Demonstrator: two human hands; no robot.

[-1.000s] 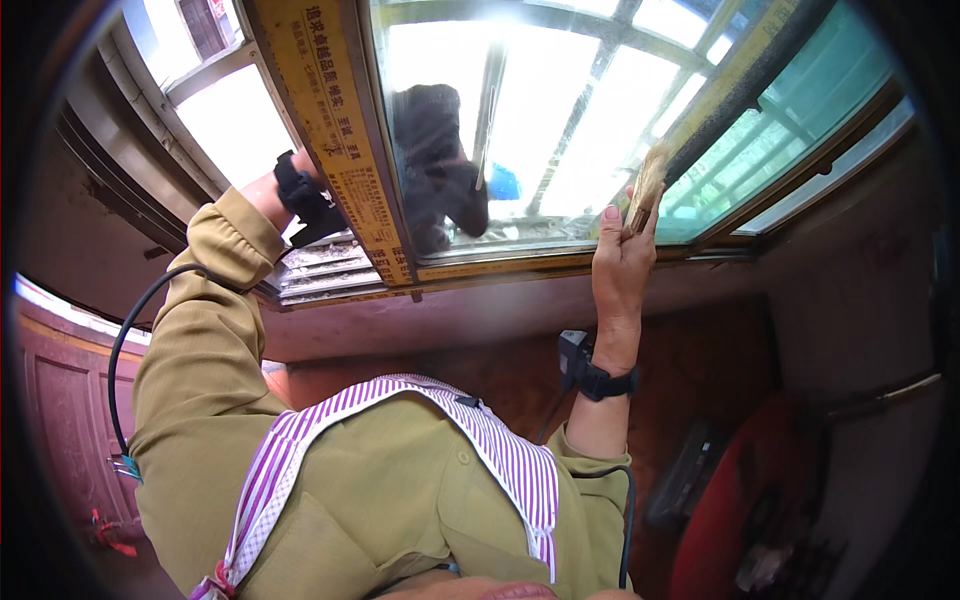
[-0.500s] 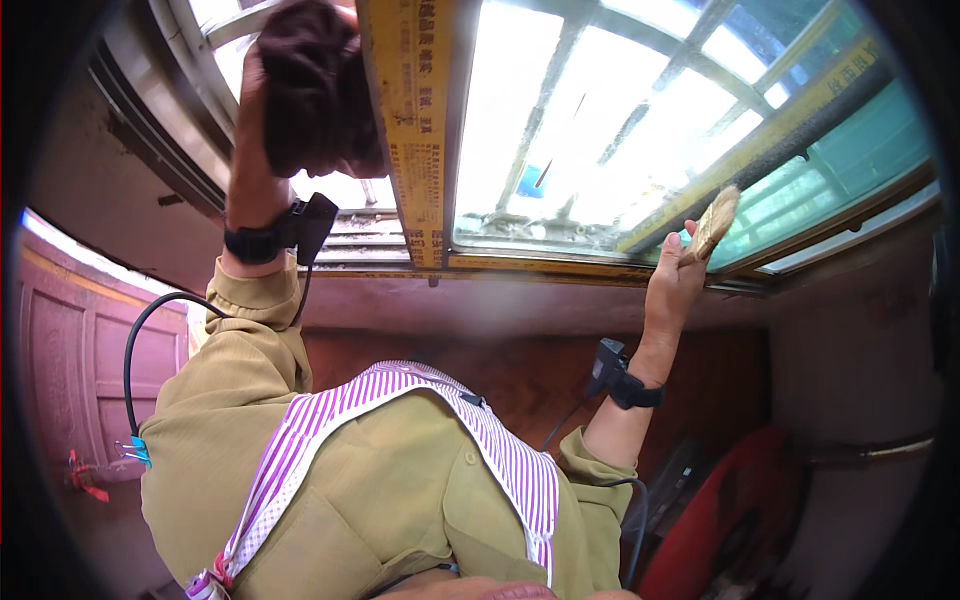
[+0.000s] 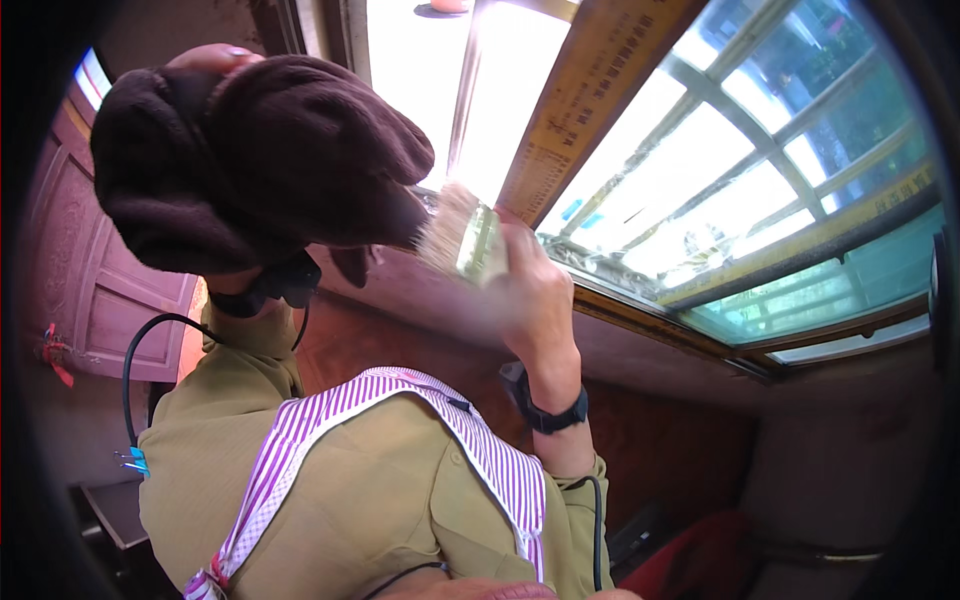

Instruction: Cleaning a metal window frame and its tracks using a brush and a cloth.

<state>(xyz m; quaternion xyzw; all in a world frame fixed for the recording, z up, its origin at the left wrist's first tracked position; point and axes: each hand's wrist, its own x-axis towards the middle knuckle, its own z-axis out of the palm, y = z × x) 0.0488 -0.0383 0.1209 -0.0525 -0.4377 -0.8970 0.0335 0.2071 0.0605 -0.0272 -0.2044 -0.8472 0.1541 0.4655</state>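
Observation:
A bunched dark brown cloth [image 3: 290, 150] hangs from my left hand [image 3: 217, 58], whose fingers show only at its upper edge. The cloth covers most of that hand. My right hand [image 3: 537, 295] grips a flat paintbrush [image 3: 470, 235] with pale bristles and a shiny metal band. The brush is blurred, its bristles pointing left, close to the lower right edge of the cloth; whether they touch I cannot tell. Behind the brush stands the window's yellow frame strip [image 3: 590, 95], which carries printed film.
Glass panes with bars [image 3: 700, 170] behind them fill the upper right. A dark lower rail [image 3: 690, 325] runs below the glass. At the left is a pink panelled door [image 3: 130, 310] with a red ribbon [image 3: 57, 355]. A red object [image 3: 690, 560] lies low at the right.
My right hand has brought the brush leftward from the window's lower right corner to beside the cloth. My left hand has drawn the cloth down and left, nearer to me. The view has turned.

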